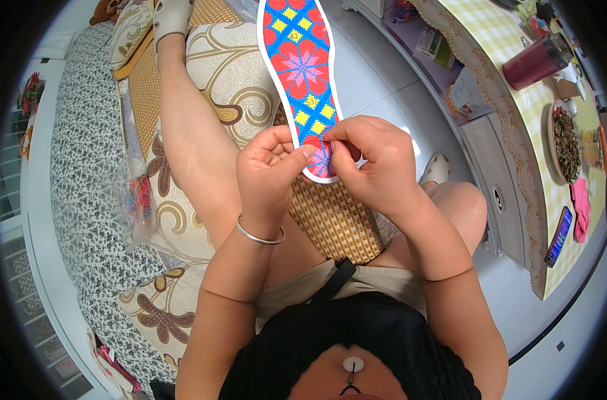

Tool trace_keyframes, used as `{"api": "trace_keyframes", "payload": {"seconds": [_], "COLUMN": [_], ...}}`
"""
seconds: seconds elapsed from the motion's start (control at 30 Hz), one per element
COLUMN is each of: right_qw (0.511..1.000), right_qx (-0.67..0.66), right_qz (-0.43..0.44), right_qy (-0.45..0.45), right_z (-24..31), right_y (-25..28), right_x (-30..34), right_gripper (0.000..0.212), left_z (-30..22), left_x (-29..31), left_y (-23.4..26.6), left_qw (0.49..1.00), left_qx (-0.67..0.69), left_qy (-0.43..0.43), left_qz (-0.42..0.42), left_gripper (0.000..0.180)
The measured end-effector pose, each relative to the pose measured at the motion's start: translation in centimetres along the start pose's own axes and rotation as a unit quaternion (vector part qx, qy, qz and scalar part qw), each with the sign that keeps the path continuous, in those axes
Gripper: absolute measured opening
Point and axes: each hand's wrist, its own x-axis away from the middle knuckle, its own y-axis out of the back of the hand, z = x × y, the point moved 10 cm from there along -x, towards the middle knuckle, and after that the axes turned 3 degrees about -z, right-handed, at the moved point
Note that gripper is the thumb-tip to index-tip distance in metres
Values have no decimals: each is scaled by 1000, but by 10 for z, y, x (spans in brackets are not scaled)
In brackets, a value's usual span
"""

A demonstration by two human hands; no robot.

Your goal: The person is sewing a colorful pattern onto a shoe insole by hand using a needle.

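Observation:
An insole [302,70] with a white rim and a red, blue, yellow and pink cross-stitch pattern is held up in front of me, its heel end toward me. My left hand [269,163] grips the left edge near the heel, with the thumb on the patterned face and the fingers curled by the edge. At the right edge, my right hand [378,159] is closed in a pinch, its fingertips over the pattern. Whatever lies between those fingertips is too small to make out.
A bag of colored thread [140,195] lies on the patterned sofa cover [173,230] at left. On the right, a checked tablecloth [517,127] carries a maroon tumbler [535,62], a plate of food [565,143], a pink cloth [580,210] and a phone [559,237]. Beneath me is a woven mat [337,220].

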Motion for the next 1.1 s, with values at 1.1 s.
{"api": "trace_keyframes", "payload": {"seconds": [1.1], "right_qw": [997], "right_qx": [-53], "right_qz": [-3], "right_qy": [-60], "right_z": [-15], "right_y": [-7], "right_x": [4], "right_gripper": [5], "left_z": [-6], "left_x": [1], "left_y": [3], "left_qw": [999], "left_qx": [-20], "left_qy": [-20], "left_qz": [-28], "left_gripper": [17]}}
